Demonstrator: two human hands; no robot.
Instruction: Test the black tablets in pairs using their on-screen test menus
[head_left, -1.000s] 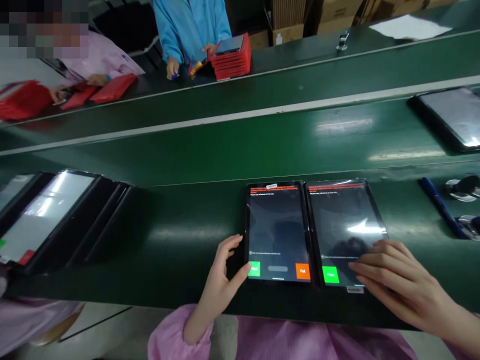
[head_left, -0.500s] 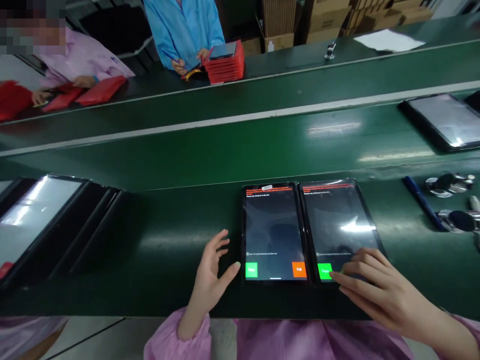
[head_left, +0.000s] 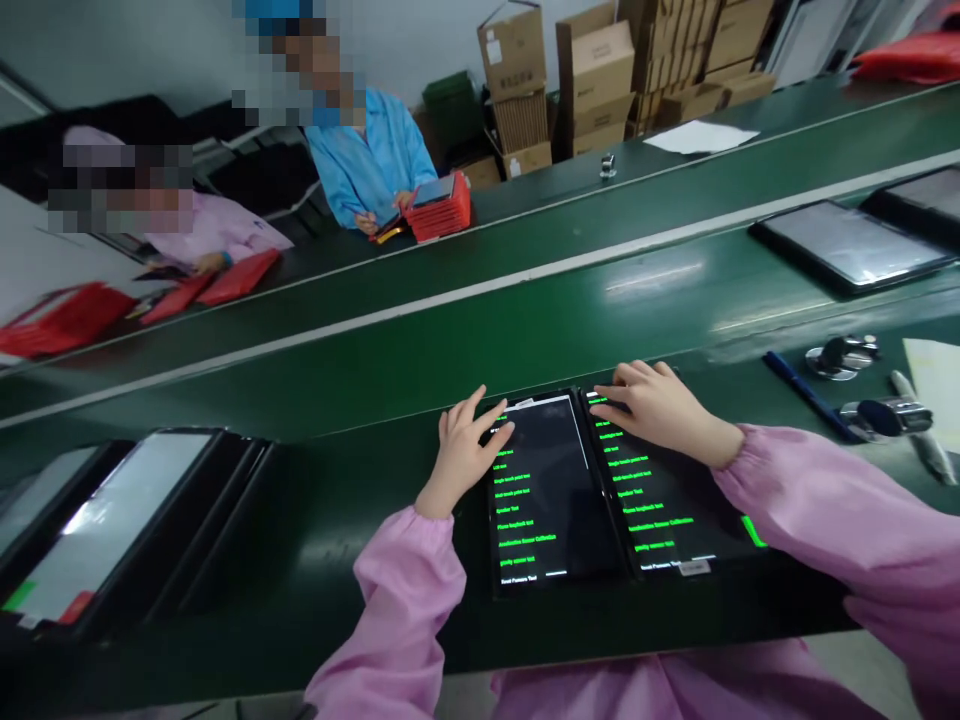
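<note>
Two tablets lie side by side, flat on the green bench, their dark screens listing tests in green text. My left hand (head_left: 469, 450) is at the upper left corner of the left tablet (head_left: 555, 500), fingers spread, holding nothing. Over the upper part of the right tablet (head_left: 660, 500) is my right hand (head_left: 656, 405). Its index finger and thumb reach to the top left of that screen, with the other fingers bent. Whether either fingertip touches the glass I cannot tell.
More tablets (head_left: 142, 510) lean at the left, and another tablet (head_left: 855, 240) lies at the far right. A blue pen (head_left: 810, 395), metal clamp-like parts (head_left: 844, 355) and a marker (head_left: 922, 430) are on the right. Two co-workers sit across the belt (head_left: 375, 350) by red pouches (head_left: 442, 210).
Both hands have moved up to the tops of the tablets. The screens have switched from pass and fail buttons to green test lists. The camera view has tilted and shifted.
</note>
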